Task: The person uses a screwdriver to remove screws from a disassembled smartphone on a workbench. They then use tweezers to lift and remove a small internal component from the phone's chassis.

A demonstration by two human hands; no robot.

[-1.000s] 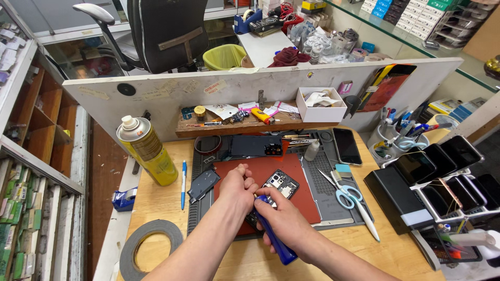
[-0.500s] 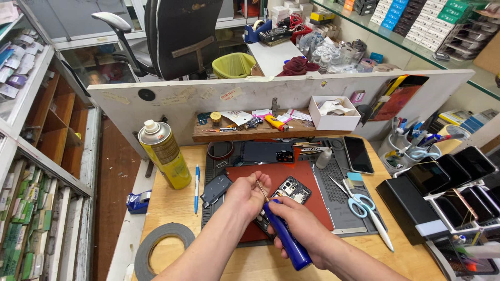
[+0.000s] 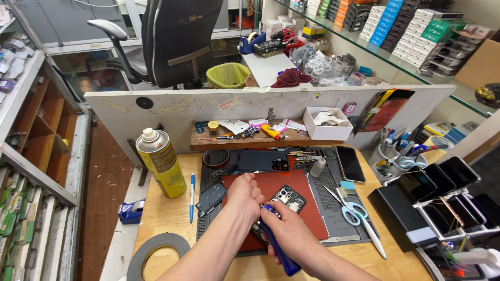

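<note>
You were looking down at a wooden workbench, with both hands meeting over a dark red work mat near its middle. Your left hand was curled into a loose fist, its fingertips pinching something small that your fingers hid, so I cannot tell what it was. Your right hand was closed around a blue-handled tool, gripped like a pen, with the handle slanting down toward you and the tip pointing up at the left hand's fingers. The two hands touched where the tip met the fist.

Just beside your right hand, on the red mat, lay an opened phone with its inner parts showing. A dark phone back cover lay to the left of your left hand, at the mat's edge. Further left, a blue pen lay on the wood, and a yellow spray can stood upright beyond it. A roll of grey tape lay flat near the bench's front left corner. To the right, scissors with pale blue handles lay on a grey mat, well apart from your hands.
</note>
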